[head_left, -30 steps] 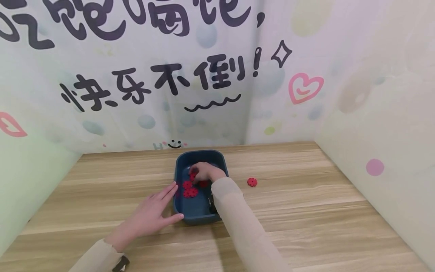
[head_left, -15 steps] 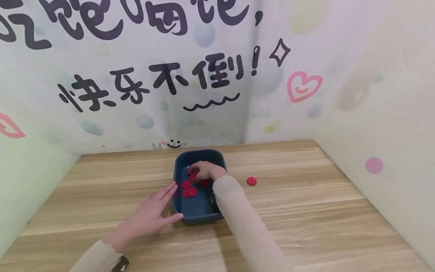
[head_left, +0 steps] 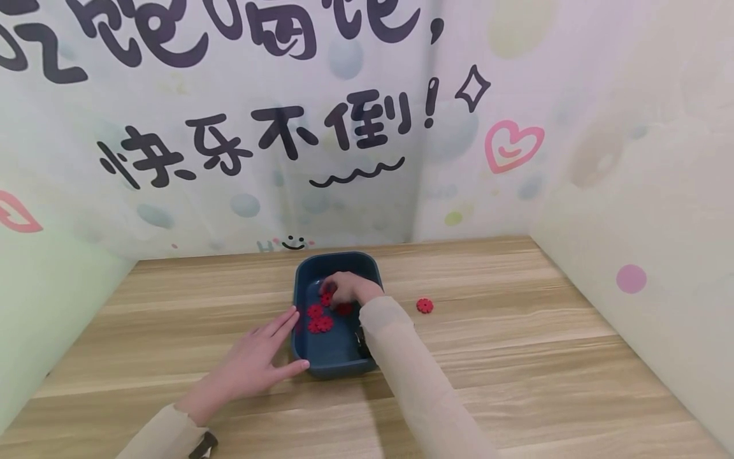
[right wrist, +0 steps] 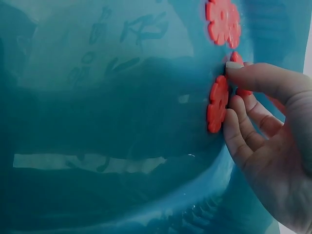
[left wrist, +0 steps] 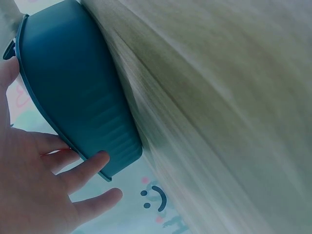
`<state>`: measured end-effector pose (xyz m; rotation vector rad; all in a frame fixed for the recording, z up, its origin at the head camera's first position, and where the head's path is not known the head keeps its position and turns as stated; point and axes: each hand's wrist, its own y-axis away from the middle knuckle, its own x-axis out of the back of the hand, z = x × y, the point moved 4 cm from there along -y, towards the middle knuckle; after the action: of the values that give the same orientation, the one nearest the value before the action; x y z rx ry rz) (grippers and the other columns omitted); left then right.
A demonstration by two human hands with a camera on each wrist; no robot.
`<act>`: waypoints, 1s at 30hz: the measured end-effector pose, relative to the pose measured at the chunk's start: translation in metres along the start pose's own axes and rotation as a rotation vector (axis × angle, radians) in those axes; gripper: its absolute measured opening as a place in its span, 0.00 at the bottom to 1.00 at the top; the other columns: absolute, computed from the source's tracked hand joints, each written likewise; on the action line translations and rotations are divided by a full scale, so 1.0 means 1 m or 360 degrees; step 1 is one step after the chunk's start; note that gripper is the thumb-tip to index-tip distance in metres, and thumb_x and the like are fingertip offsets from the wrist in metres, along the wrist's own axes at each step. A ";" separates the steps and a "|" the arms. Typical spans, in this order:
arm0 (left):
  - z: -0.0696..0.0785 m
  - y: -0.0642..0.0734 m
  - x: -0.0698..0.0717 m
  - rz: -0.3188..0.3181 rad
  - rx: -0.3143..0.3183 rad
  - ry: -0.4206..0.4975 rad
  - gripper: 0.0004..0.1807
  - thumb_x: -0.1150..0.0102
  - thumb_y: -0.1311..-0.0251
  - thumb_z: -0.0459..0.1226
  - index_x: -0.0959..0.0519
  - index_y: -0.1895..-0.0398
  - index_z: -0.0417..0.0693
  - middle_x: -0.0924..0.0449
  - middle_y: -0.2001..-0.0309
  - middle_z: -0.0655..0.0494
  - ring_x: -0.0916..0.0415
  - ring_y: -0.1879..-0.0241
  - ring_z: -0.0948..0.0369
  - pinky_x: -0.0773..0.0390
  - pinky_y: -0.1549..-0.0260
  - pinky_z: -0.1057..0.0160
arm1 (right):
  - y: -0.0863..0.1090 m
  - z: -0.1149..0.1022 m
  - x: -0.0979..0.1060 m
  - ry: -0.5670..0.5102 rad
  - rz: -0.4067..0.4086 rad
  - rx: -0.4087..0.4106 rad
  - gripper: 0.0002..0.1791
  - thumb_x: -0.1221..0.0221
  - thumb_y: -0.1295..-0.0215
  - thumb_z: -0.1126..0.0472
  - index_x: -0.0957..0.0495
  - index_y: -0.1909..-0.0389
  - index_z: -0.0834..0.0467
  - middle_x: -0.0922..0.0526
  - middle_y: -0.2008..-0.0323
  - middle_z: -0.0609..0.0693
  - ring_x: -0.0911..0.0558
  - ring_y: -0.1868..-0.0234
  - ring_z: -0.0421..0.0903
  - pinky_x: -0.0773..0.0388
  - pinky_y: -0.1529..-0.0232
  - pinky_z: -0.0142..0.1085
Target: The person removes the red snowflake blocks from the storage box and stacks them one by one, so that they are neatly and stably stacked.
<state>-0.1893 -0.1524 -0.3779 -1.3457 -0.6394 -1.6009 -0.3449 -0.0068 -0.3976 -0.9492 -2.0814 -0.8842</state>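
Observation:
A dark blue plastic bin (head_left: 337,366) stands on the wooden table, several red flower-shaped discs (head_left: 316,311) lying on its floor. My left hand (head_left: 252,360) rests at the bin's left side, its fingers extended and fingertips at the rim. In the left wrist view, the fingers (left wrist: 80,175) spread along the bin's outer wall (left wrist: 78,92). My right hand (head_left: 346,290) reaches inside, towards the far end. The right wrist view has the thumb and fingers curled around a red flower disc (right wrist: 237,57), which they partly hide, beside another disc (right wrist: 218,105).
One red flower disc (head_left: 425,306) lies on the table (head_left: 516,331), right of the bin. Behind it hangs a white printed backdrop (head_left: 367,210) with dark lettering, and a pale side wall (head_left: 648,210) borders the table on the right.
The head view has shifted very slightly. The right hand stays over the discs in the bin with only small finger movement; the left hand stays at the rim.

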 end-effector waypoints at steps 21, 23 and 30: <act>-0.001 -0.001 -0.002 -0.0001 0.0010 0.0019 0.44 0.49 0.50 0.61 0.43 0.35 0.42 0.46 0.35 0.49 0.40 0.42 0.49 0.40 0.51 0.42 | 0.018 -0.020 0.060 0.0025 0.0253 0.0330 0.16 0.36 0.49 0.55 0.27 0.61 0.55 0.25 0.69 0.47 0.27 0.67 0.43 0.30 0.64 0.32; -0.001 -0.001 -0.003 -0.0008 0.0016 0.0018 0.44 0.50 0.50 0.61 0.43 0.35 0.42 0.46 0.36 0.49 0.40 0.42 0.49 0.40 0.51 0.42 | 0.026 -0.023 0.071 0.0010 0.0264 0.0378 0.16 0.37 0.49 0.57 0.27 0.61 0.56 0.25 0.68 0.48 0.28 0.66 0.43 0.31 0.64 0.32; -0.002 -0.002 -0.005 0.0039 -0.0030 -0.0010 0.45 0.50 0.49 0.61 0.43 0.36 0.40 0.46 0.36 0.48 0.39 0.44 0.47 0.40 0.51 0.42 | 0.045 -0.015 0.093 0.0083 0.0318 0.0587 0.15 0.37 0.49 0.58 0.26 0.60 0.56 0.25 0.68 0.48 0.28 0.66 0.44 0.32 0.63 0.32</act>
<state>-0.1925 -0.1516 -0.3826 -1.3679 -0.6109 -1.5872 -0.3508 0.0368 -0.3028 -0.9012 -1.9727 -0.3991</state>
